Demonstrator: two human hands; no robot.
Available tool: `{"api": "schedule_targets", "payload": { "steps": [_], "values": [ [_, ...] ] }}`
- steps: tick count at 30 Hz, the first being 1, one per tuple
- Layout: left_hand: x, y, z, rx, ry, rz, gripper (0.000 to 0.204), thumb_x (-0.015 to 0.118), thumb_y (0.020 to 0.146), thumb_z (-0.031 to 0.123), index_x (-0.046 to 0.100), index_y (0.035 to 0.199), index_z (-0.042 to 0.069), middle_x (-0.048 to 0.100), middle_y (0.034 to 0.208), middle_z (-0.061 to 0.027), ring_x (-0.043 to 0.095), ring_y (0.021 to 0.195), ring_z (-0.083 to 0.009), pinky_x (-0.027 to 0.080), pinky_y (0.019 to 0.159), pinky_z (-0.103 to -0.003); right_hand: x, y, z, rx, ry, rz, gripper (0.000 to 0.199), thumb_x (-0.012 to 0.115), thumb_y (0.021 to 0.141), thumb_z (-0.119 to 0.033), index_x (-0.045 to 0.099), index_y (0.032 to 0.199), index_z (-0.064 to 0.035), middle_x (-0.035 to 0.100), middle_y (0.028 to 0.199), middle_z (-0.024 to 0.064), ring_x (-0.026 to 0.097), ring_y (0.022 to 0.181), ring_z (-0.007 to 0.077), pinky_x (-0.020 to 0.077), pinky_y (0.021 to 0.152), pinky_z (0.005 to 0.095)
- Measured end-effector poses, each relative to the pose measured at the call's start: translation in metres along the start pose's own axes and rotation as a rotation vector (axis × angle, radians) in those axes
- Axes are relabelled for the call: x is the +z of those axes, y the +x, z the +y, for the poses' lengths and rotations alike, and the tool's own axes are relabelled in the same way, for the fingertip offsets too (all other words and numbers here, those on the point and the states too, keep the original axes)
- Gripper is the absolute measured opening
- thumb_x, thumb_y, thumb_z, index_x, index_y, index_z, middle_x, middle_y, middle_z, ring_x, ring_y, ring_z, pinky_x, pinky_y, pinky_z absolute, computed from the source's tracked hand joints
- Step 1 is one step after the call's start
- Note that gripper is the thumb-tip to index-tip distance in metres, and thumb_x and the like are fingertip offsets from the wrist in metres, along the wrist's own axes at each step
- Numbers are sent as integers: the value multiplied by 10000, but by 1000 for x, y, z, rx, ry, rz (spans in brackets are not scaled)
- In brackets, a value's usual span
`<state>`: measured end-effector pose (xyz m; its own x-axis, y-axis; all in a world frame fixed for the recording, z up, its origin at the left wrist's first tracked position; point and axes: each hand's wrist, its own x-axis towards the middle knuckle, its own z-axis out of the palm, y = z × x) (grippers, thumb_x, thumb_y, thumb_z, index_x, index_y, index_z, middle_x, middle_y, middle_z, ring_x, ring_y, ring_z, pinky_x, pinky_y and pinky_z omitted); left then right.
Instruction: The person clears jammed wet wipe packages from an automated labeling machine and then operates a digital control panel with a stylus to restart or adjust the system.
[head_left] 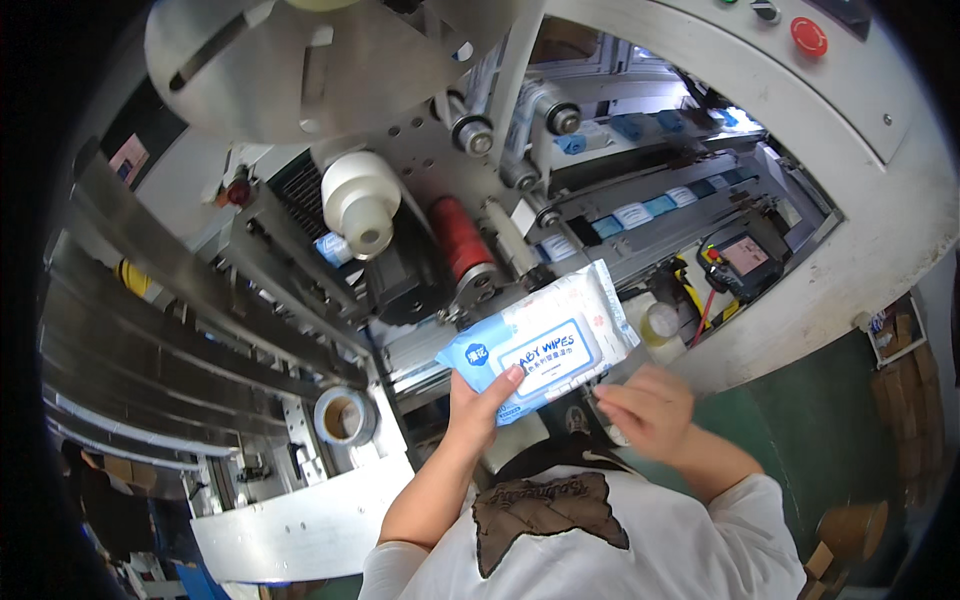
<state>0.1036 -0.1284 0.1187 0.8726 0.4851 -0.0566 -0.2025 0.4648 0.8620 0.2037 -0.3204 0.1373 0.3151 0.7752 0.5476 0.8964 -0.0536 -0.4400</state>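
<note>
A soft, blue and white pack of wet wipes is held up tilted in front of me, its printed face toward me. My left hand grips its lower left part, thumb on top and the other fingers hidden underneath. Just off the pack's lower right edge is my right hand, its fingers drawn together in a pinch and slightly blurred. Whatever those fingertips hold, if anything, is too small to make out.
Ahead stands a machine with a red roller, a white spool and a conveyor carrying several packs. A control screen sits at the right, a red stop button above. A tape roll lies at the left.
</note>
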Motion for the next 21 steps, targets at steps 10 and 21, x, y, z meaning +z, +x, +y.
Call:
{"api": "schedule_targets", "payload": {
  "steps": [10,21],
  "values": [
    [-40,-49,-1,-55,-25,117,652,343,909,540,443,1171,-49,568,1079,-167,594,958,-223,489,822,-313,3,62,-43,-473,-74,-139,410,681,653,-162,614,1045,-63,594,1051,71,571,830,242,490,689,326],
    [-19,-77,30,-145,20,242,740,285,896,587,431,1193,-74,574,1077,-204,618,940,-265,524,810,-338,-19,119,-51,-185,400,-391,199,538,832,-149,631,830,27,593,688,140,577,589,265,438,524,329]
  ]
}}
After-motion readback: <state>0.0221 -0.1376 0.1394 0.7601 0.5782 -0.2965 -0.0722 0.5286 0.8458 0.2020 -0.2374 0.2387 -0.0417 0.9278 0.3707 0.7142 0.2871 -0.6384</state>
